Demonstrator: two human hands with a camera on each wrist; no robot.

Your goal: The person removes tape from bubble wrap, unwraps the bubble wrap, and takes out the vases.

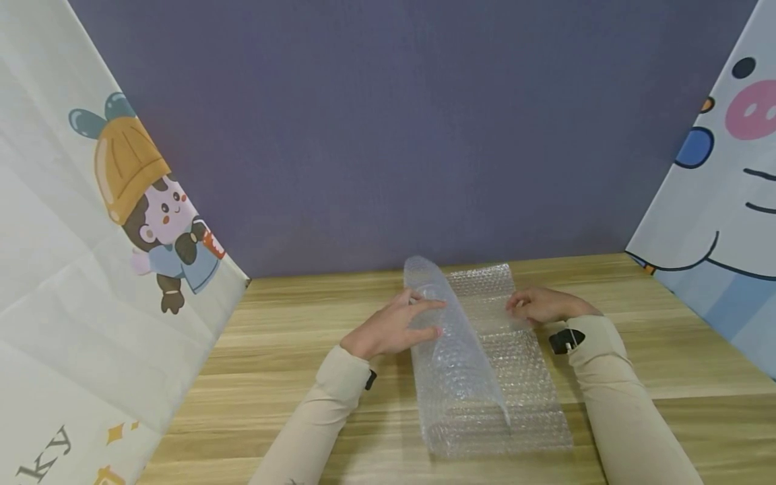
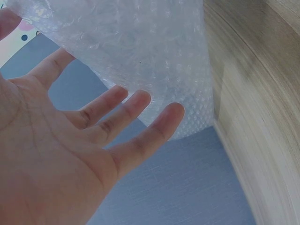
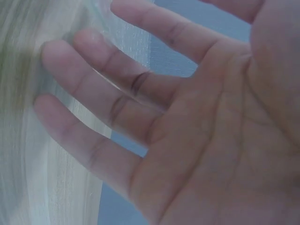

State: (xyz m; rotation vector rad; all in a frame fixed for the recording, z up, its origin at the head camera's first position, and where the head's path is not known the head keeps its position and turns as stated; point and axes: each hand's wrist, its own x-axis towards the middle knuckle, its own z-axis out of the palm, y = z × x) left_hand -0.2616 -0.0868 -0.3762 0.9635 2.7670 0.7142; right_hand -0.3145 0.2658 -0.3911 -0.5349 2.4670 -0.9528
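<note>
1. A clear, rectangular sheet of plastic bubble wrap (image 1: pixel 515 364) lies on the light brown, wood-grained table (image 1: pixel 291 337), in the space between the two hands. Its long axis goes away from the person, towards the dark blue-grey, flat wall (image 1: pixel 376 135), with a small slant.

2. The left part of this sheet is turned over to the right and makes a cloudy, raised flap (image 1: pixel 457 364). The fold is on the left side; the free edge of the flap runs obliquely above the flat part, between the hands.

3. The left hand (image 1: pixel 394 327) is at the upper half of the flap, and it is the nearer one to the fold. Its fingers are spread and mostly straight, and they appear to rest upon the plastic without gripping it.

4. The right hand (image 1: pixel 548 305) is at the far right border of the sheet, on the flat side. Its fingers are loosely bent and somewhat separated. Whether the fingertips touch the plastic, one cannot tell surely, because the right wrist view is rather blurred there.

5. The two hands are well apart from each other, and neither is clamped on anything.
</note>
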